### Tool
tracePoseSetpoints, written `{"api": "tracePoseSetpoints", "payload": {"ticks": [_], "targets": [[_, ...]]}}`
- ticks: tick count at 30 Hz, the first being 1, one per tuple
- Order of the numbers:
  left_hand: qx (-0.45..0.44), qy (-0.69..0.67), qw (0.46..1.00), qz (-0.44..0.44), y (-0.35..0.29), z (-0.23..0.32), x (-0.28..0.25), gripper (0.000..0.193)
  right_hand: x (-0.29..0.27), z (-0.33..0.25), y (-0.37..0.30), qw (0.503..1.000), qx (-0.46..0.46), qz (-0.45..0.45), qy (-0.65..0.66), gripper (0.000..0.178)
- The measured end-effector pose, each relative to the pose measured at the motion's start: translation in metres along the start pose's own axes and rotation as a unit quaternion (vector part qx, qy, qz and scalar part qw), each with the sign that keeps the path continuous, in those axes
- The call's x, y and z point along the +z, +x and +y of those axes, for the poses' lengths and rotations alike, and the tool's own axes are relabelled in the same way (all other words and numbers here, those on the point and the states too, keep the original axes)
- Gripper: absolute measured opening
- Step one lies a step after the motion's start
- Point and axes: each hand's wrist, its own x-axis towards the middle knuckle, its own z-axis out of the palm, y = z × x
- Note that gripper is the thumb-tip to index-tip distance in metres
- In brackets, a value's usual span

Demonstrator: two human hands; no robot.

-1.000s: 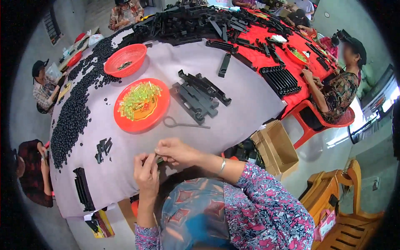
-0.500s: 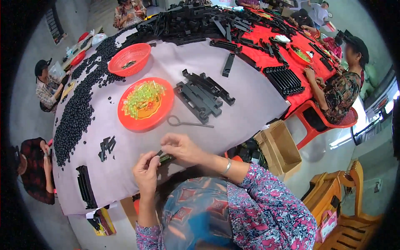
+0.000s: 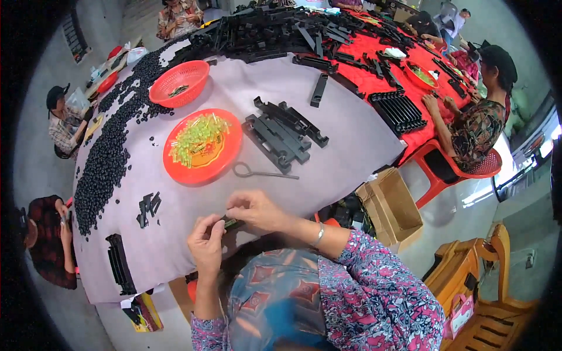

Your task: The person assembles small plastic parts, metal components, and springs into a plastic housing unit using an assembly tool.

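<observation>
Near the table edge, my left hand (image 3: 205,241) pinches a small black plastic piece (image 3: 229,223) with a green part showing in it. Its far end is hidden behind the fingers of my right hand (image 3: 255,210), which are bent and closed on it. Beyond my hands lies a metal rod with a ring end (image 3: 266,174). A red plate (image 3: 225,159) holds many small yellow-green clear tubes. To its right, several long black plastic bars (image 3: 281,139) are stacked. A few short black pieces (image 3: 150,206) lie to the left of my hands.
Small black parts (image 3: 102,169) spread along the left side. A red basket (image 3: 193,88) stands behind the plate. Black bars (image 3: 263,35) heap at the far side. A cardboard box (image 3: 389,205) and wooden chair (image 3: 497,281) are at my right. A co-worker (image 3: 483,117) sits at the red cloth.
The fingers of my right hand have come down and closed on the small piece. My left hand keeps its hold on it. The view has shifted very slightly.
</observation>
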Motion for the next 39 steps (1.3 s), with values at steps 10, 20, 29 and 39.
{"api": "tracePoseSetpoints", "payload": {"ticks": [10, 20, 29, 39], "targets": [[0.031, 0.075, 0.997, -0.016, -0.007, -0.008, -0.013, 0.016, 0.013, -0.017, -0.008, 0.996, 0.064, 0.015, 0.065, 0.007], [0.119, 0.263, 0.957, -0.016, 0.021, -0.002, -0.029, 0.042, -0.034, -0.016, 0.007, 0.996, 0.047, 0.081, -0.005, 0.007], [0.126, 0.415, 0.893, -0.121, 0.011, -0.026, -0.037, 0.04, -0.024, -0.026, 0.003, 0.991, 0.079, 0.062, -0.088, 0.007], [0.135, 0.383, 0.91, -0.088, 0.006, -0.032, -0.016, 0.03, -0.012, -0.017, -0.008, 0.967, 0.017, 0.054, -0.25, 0.01]]}}
